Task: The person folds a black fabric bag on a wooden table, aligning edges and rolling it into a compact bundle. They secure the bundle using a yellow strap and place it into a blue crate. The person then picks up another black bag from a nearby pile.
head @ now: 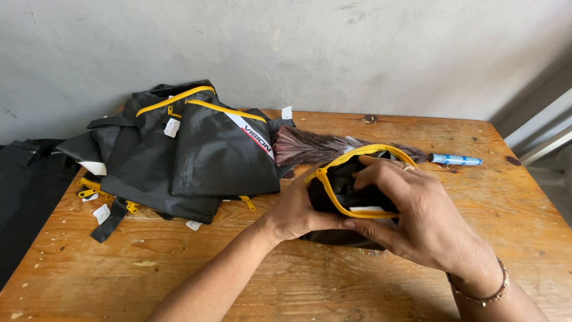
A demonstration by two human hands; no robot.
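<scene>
A small black pouch [339, 185] with a yellow zipper stands open in the middle of the wooden table [298, 280]. My left hand [295, 211] grips its left side from below. My right hand [411, 211] lies over the right side of the pouch, fingers curled onto the open yellow rim, thumb under its front edge. A bracelet sits on my right wrist.
A pile of black bags [179, 149] with yellow zippers and white tags lies at the back left. A feather duster [310, 146] with a blue handle [456, 159] lies behind the pouch. More black fabric [24, 191] hangs off the left edge. A grey wall rises behind.
</scene>
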